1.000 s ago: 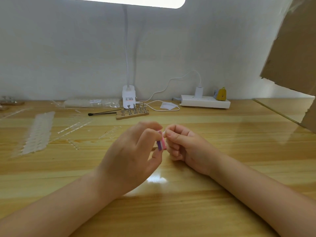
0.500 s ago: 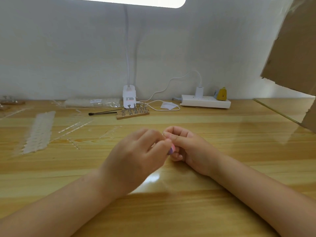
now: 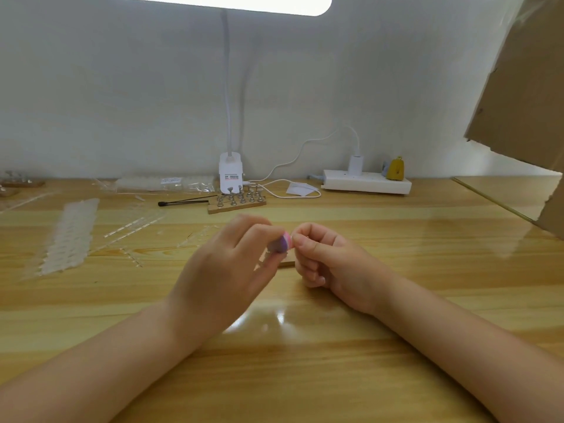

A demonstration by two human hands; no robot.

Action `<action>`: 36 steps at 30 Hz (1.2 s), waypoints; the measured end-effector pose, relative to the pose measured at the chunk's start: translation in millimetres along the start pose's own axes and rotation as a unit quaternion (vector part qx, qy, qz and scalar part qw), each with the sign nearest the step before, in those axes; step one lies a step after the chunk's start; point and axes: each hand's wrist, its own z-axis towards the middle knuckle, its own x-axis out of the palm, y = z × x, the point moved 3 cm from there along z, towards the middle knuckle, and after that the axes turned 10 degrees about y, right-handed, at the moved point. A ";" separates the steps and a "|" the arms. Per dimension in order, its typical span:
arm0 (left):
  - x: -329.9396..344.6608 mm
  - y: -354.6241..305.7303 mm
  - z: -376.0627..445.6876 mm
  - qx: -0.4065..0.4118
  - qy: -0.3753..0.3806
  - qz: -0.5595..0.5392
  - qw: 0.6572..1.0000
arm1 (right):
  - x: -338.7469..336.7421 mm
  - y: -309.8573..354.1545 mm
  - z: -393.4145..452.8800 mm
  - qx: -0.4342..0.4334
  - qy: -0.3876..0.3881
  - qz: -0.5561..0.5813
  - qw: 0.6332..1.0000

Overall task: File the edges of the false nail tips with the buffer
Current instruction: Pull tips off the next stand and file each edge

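**Grip check: buffer held against pinched fingertips**

I see the left hand (image 3: 222, 270) with fingers curled round a small pink and purple buffer (image 3: 282, 243), blurred. The right hand (image 3: 329, 264) is curled tight, thumb and forefinger pinched just beside the buffer; I cannot make out the nail tip. Both are over the glossy wooden table (image 3: 396, 239).

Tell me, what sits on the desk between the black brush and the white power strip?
In the head view, a wooden nail-stand block and a lamp base lie between the brush and the power strip.
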 end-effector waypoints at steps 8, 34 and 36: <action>-1.0 6.7 0.0 -0.016 -0.020 -0.039 0.999 | -0.1 0.8 -1.0 0.005 0.001 -0.002 1.000; -4.2 22.0 0.0 -0.060 0.013 0.088 0.994 | 1.6 2.9 -0.9 0.020 0.005 -0.001 1.000; -3.1 20.5 -0.6 -0.070 0.010 0.062 0.996 | 2.0 3.4 -0.3 0.026 -0.006 0.015 1.000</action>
